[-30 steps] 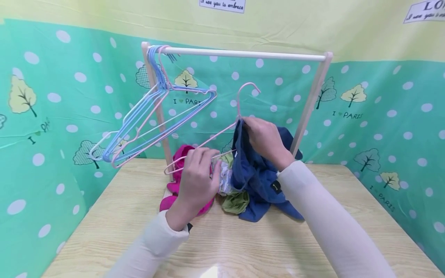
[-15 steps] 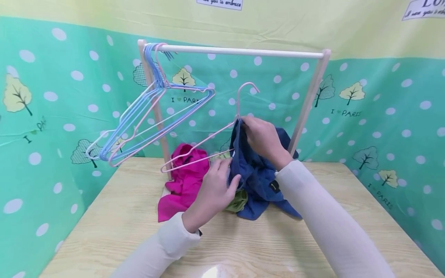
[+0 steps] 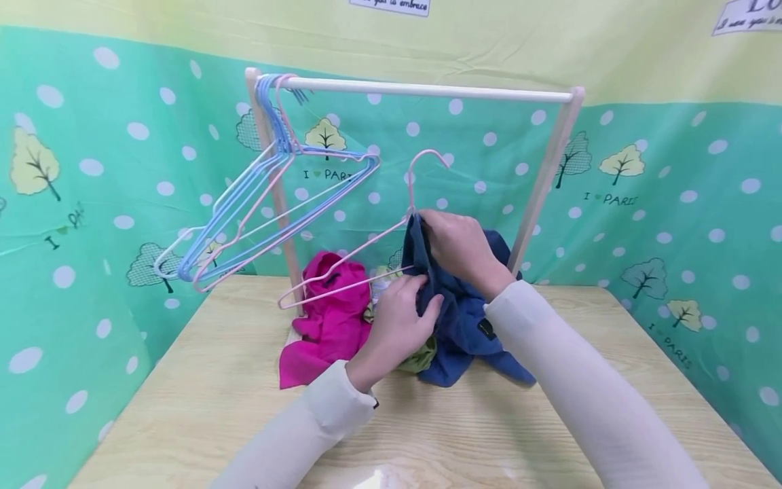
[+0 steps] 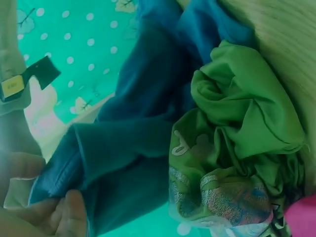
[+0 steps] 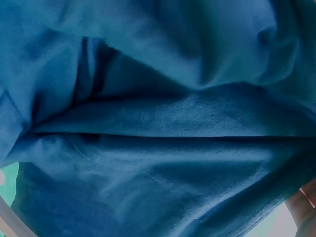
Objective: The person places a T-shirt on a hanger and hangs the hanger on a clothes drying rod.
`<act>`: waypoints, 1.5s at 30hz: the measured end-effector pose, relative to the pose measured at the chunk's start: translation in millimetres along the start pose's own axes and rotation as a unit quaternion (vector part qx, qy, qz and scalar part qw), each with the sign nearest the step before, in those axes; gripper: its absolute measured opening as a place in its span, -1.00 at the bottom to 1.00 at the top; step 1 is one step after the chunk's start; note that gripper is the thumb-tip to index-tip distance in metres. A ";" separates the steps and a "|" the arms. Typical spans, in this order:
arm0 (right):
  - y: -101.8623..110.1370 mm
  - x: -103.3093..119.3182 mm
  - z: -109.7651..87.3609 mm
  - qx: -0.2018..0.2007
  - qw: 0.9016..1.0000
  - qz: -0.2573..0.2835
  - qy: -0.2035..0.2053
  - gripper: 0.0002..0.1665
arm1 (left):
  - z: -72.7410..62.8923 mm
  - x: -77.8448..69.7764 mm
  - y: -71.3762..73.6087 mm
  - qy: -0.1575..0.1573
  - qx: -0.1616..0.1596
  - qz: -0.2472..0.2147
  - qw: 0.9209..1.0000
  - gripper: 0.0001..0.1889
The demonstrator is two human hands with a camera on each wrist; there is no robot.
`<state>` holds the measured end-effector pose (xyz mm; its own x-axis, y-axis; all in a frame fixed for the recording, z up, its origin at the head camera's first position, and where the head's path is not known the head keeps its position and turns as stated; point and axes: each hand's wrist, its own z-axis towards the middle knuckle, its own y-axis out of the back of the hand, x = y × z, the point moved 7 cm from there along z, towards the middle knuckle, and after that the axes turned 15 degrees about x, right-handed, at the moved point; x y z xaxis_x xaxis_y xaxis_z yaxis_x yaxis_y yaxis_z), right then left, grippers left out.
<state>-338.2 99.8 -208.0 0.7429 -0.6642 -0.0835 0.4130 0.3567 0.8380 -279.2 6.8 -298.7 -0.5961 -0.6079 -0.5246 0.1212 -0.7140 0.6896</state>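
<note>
A pink hanger [image 3: 342, 261] is held up in front of the rack, its hook free of the bar. Its right part is hidden inside a dark blue garment [image 3: 470, 326], whose exact kind I cannot tell. My right hand [image 3: 461, 248] pinches the garment's edge close to the hook's base. Lower down, my left hand [image 3: 400, 326] is at the garment's open edge, fingers at the opening and thumb on the outer side. In the left wrist view, fingers [image 4: 71, 215] pinch the blue cloth [image 4: 123, 153]. Folds of blue cloth [image 5: 163, 163] fill the right wrist view.
Several blue, white and pink hangers [image 3: 284, 153] hang at the left end of the rack's bar [image 3: 427, 89]. Below, a magenta garment [image 3: 332, 319] and a green garment [image 4: 247, 108] lie on the wooden table [image 3: 214, 380]. A patterned curtain [image 3: 91, 204] stands behind.
My left hand has let go of the hanger's left side and moved right to the garment's edge. The hook has shifted slightly left and down; my right hand keeps its grip.
</note>
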 end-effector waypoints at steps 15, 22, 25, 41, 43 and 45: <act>6.0 -8.3 4.9 0.026 0.999 -0.037 -0.005 -0.88 | 6.4 -21.4 -1.9 -0.103 -0.030 0.039 0.993 -0.86; 10.7 -16.6 6.6 0.040 0.999 -0.032 -0.015 -0.85 | 8.1 -14.9 -6.6 -0.088 0.032 -0.024 0.995 -0.83; 12.8 -20.4 6.5 0.047 0.998 -0.031 -0.023 -0.86 | 7.8 -9.2 -14.0 -0.067 0.087 -0.039 0.993 -0.81; 18.9 -35.5 5.4 0.048 0.997 -0.052 -0.043 -0.86 | -7.8 -15.8 -0.2 -0.102 0.080 0.124 0.984 -0.89; 18.7 -37.1 4.8 0.049 0.997 -0.052 -0.042 -0.85 | -6.9 -14.0 -3.0 -0.114 0.111 0.097 0.983 -0.86; 18.6 -38.6 3.8 0.049 0.997 -0.053 -0.041 -0.85 | -6.7 -12.5 -5.2 -0.122 0.143 0.069 0.980 -0.77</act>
<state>-361.2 129.6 -187.2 0.6506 -0.7478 -0.1325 0.4303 0.2192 0.8757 -267.1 15.7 -299.1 -0.7654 -0.5660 -0.3063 0.0069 -0.4831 0.8755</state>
